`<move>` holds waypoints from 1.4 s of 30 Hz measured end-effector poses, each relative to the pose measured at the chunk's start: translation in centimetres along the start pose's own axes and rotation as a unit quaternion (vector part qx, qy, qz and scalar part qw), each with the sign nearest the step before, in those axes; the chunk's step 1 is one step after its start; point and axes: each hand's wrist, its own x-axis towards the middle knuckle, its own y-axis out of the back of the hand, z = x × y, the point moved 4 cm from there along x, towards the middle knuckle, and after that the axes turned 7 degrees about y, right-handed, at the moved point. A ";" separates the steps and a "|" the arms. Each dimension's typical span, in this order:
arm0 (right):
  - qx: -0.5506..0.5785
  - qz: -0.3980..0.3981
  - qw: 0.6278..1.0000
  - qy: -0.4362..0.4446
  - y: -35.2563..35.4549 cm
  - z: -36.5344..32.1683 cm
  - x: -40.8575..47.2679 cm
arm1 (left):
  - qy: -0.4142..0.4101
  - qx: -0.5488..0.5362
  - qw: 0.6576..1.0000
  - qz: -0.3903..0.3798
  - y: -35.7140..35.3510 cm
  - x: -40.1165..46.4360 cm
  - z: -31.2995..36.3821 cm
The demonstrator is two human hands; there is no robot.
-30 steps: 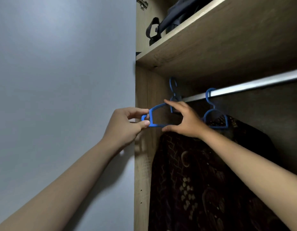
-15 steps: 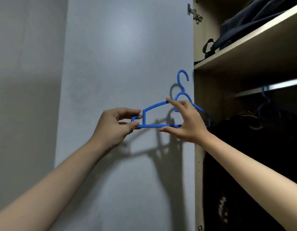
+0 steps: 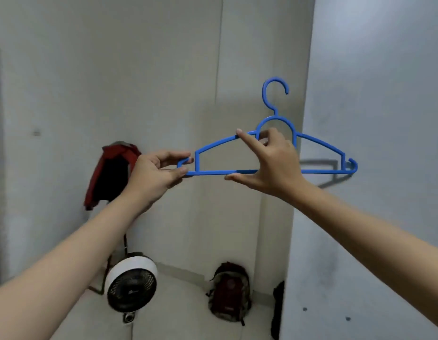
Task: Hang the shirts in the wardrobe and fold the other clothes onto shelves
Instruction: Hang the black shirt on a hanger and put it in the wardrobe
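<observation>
The left hand (image 3: 154,176) pinched the blue hanger (image 3: 318,143) at its left tip. The right hand (image 3: 272,163) held its middle, forefinger extended. That light pinch might slip and tip it.

— Where is the hanger (image 3: 267,153)?
— Between both hands, left hand (image 3: 154,177) at its left end, right hand (image 3: 272,165) mid-bar.
— Below?
— Fan (image 3: 130,285) left on the floor, backpack (image 3: 230,293) to its right; jacket (image 3: 109,173) on the wall above the fan.

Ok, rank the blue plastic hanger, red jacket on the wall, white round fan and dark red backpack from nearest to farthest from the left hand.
1. Blue plastic hanger: pinched by the left hand.
2. Red jacket: on the wall, just left.
3. White round fan: on the floor below.
4. Dark red backpack: floor, lower right.
</observation>
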 end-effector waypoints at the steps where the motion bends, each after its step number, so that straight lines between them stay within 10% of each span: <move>1: 0.021 0.005 1.000 0.009 -1.2 -2.0 1.1 | 0.006 0.018 1.000 0.022 2.4 -0.7 0.0; 17: 0.328 0.018 0.932 0.152 -18.0 -31.2 13.6 | 0.122 0.146 0.922 0.337 31.1 -11.8 -0.5; 42: 0.539 -0.042 0.817 0.199 -35.9 -62.7 23.7 | 0.235 0.313 0.742 0.544 54.6 -20.1 -6.0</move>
